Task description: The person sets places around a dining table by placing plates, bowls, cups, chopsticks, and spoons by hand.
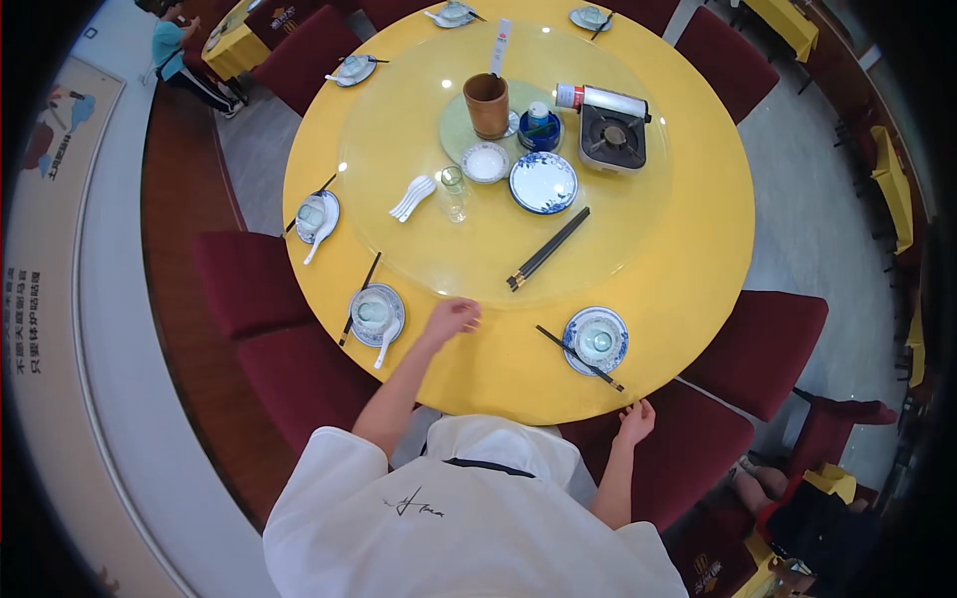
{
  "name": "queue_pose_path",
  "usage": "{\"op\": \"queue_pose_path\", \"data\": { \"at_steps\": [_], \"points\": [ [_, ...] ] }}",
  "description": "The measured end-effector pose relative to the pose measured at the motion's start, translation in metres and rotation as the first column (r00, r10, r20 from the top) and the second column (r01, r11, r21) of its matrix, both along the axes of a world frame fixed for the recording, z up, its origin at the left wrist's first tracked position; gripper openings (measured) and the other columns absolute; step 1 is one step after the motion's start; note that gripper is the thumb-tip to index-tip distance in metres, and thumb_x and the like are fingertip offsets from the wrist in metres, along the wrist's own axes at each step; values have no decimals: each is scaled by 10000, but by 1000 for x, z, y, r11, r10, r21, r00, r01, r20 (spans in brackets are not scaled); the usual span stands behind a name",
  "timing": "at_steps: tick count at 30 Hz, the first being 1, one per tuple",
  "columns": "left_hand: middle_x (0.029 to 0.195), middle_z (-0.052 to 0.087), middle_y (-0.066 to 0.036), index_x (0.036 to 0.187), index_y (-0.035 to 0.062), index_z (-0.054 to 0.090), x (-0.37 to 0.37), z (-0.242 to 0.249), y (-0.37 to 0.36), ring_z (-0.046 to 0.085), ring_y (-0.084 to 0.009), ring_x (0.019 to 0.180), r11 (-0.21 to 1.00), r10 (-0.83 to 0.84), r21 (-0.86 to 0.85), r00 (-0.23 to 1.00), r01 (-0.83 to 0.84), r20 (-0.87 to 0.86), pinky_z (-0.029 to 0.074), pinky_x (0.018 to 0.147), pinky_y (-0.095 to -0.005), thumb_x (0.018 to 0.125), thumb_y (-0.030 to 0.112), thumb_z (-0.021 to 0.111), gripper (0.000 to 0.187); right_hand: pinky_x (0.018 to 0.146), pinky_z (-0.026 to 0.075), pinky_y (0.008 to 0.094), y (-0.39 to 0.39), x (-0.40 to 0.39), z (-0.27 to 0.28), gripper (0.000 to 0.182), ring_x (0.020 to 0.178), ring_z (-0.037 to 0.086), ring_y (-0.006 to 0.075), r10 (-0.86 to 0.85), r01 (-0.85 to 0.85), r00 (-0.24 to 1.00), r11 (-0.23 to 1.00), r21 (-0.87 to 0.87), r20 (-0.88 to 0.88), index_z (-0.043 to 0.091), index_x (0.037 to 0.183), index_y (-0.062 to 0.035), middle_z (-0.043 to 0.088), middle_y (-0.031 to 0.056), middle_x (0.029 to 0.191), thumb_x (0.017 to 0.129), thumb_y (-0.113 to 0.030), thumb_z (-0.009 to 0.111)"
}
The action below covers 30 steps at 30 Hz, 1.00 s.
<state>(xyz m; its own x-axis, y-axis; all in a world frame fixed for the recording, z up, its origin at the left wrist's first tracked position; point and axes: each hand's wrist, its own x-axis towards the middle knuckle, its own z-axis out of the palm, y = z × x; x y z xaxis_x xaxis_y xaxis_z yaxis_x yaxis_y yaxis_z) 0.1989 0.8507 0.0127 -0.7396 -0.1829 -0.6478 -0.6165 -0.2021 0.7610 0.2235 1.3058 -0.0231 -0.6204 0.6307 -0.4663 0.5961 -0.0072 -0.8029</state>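
My left hand (454,321) is over the near part of the round table, by the rim of the glass turntable (608,254). Its fingers are loosely bent with nothing visible in them. To its left sits a place setting of a patterned plate (358,332), a glass (372,312), a white spoon (388,342) and chopsticks (361,299). My right hand (636,423) is beside the table's near right edge, fingers apart, holding nothing. Closest to it are black chopsticks (595,367) lying slanted across a blue-and-white plate (618,333) with a bowl and glass on it.
The turntable bears a gas stove (612,138) with a gas canister (601,98), a brown cup (486,108), stacked plates (543,183), white spoons (412,197), glasses (454,181) and a chopstick bundle (548,249). Dark red chairs (663,448) surround the yellow-covered table (478,384). A person (175,55) stands far left.
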Motion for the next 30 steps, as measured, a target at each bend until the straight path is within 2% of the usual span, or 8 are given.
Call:
{"op": "queue_pose_path", "data": {
  "at_steps": [1,4,7,10,14,17,23,30],
  "points": [
    [900,671,-66,1064,8,652,-1,-3,-31,669,-155,788,996,36,-79,999,-38,-33,550,663,-281,874,200,668,271,536,483,233,-3,3,7,165,699,565,108,-6,6,1000,1000,9,-4,586,1034,-1,583,49,893,913,-112,568],
    [871,689,-81,1026,0,676,-7,-11,-107,670,-160,780,936,169,-288,977,-200,-129,535,663,-280,851,184,667,254,506,469,225,-19,12,7,145,655,560,100,22,-22,1000,1000,-2,-12,590,1005,-2,587,45,854,916,-113,566],
    [924,702,-126,1045,-24,668,-24,-21,-163,673,-185,786,781,70,-604,983,-158,-167,537,706,-299,830,211,681,318,486,460,222,-56,18,14,123,581,543,92,130,-130,991,991,11,-16,592,963,-4,580,34,756,916,-116,571],
    [957,701,-167,1059,-43,658,-52,-31,-199,678,-215,797,711,60,-662,959,-236,-277,534,743,-314,806,233,700,377,496,474,230,-112,20,17,113,578,552,95,215,-215,977,975,-50,-3,605,934,-14,570,24,715,913,-124,587],
    [1017,679,-203,1059,-39,661,-94,-56,-240,664,-294,913,537,-17,-816,964,-216,-266,522,820,-371,794,220,700,373,533,501,244,-178,34,11,128,615,577,103,370,-366,929,913,-182,-16,629,957,-19,590,31,753,910,-135,600],
    [1022,676,-198,1067,-33,662,-118,-66,-258,651,-310,943,508,-10,-845,980,-167,-199,512,840,-385,794,225,701,378,543,509,245,-225,45,19,127,619,592,103,506,-504,862,842,-193,-43,632,964,-2,602,36,752,912,-114,603],
    [966,687,-166,1061,0,677,-140,-44,-264,665,-286,900,645,-13,-764,999,33,32,527,804,-371,748,172,739,362,555,517,242,-283,58,34,125,625,602,106,558,-554,828,797,-241,-61,636,965,17,619,44,763,913,-93,608],
    [874,699,-160,925,8,715,-140,-50,-265,677,-283,841,673,-42,-739,999,25,-4,530,790,-368,749,132,726,215,575,532,241,-284,46,38,129,634,604,101,510,-513,857,834,-202,-71,638,975,16,623,46,782,914,-94,607]
  ]
}}
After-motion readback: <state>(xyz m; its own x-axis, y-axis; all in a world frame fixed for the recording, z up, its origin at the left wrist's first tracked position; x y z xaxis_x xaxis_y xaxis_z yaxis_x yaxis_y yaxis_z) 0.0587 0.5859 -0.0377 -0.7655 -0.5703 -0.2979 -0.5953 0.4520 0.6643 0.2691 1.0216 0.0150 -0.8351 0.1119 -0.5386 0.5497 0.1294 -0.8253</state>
